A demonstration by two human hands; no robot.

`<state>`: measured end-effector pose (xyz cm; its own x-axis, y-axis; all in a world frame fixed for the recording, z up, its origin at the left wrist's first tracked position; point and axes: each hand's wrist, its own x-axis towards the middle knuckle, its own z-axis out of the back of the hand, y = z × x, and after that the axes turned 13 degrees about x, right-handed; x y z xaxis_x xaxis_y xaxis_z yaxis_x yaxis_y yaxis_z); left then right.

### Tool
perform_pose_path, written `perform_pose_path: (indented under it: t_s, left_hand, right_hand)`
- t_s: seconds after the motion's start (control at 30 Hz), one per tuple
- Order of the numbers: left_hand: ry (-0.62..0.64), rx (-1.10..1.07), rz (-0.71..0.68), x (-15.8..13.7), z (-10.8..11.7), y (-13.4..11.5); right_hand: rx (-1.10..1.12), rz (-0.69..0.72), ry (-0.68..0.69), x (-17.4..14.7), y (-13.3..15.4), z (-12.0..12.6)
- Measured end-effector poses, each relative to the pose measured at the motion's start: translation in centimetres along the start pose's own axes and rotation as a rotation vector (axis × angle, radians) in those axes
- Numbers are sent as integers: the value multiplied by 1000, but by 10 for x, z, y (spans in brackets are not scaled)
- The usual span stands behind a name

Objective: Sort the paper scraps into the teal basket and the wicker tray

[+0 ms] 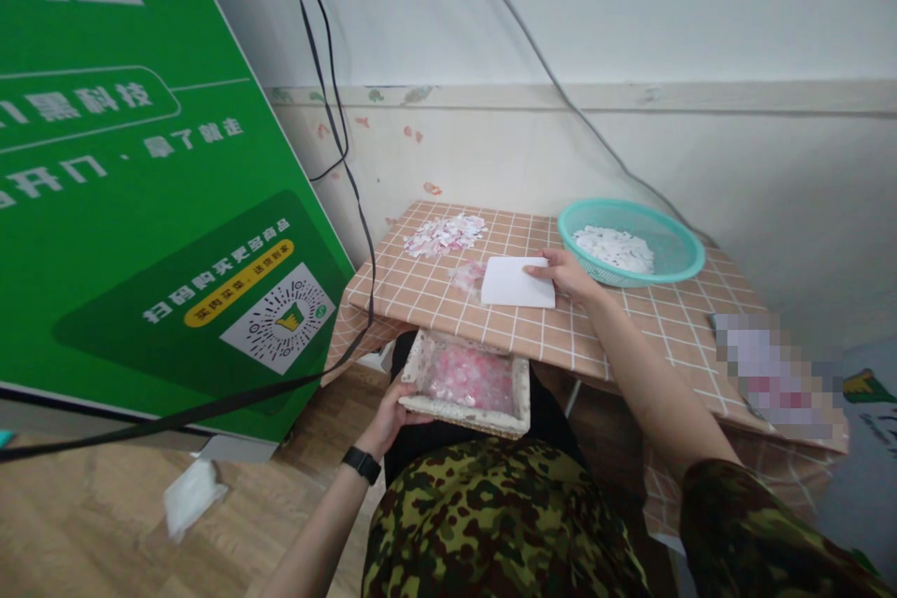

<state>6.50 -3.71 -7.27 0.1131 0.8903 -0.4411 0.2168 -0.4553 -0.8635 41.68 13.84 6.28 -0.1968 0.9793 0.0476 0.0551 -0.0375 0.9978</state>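
My right grip pinches a white card; just left, pinkish pieces lie on the surface. My left grip holds a basket below. Likely mid-sweep; the next stroke wants it steady.

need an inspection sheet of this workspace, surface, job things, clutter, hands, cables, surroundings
Surface: brown checked tablecloth, bearing a heap of pink-and-white pieces.
Job's things: white card beside a small patch of flakes; basket of pinkish pieces at the near edge; teal colander holding white pieces.
Clutter: white plastic item on the floor; pixelated item at right, unidentifiable.
Hands: left hand grips the basket's left side; right hand holds the card.
Cables: black cord crosses before the green sign; grey cable runs down the wall.
Surroundings: sign at left, wall behind, wood-look floor.
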Motion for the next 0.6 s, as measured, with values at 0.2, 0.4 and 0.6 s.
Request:
perform_pose_path:
  t_s: [0.2,0.4,0.6]
  left_hand:
    - [0,11,5,1,1,1]
    - [5,10,-7,-1,-1,-1]
    - [-15,-1,4,-2,-4,-4]
  right_hand:
    - [-109,110,-110,5,0,7]
    - [-66,75,-45,2,-2,-5]
    - [-14,42,-37,1,-4,-7]
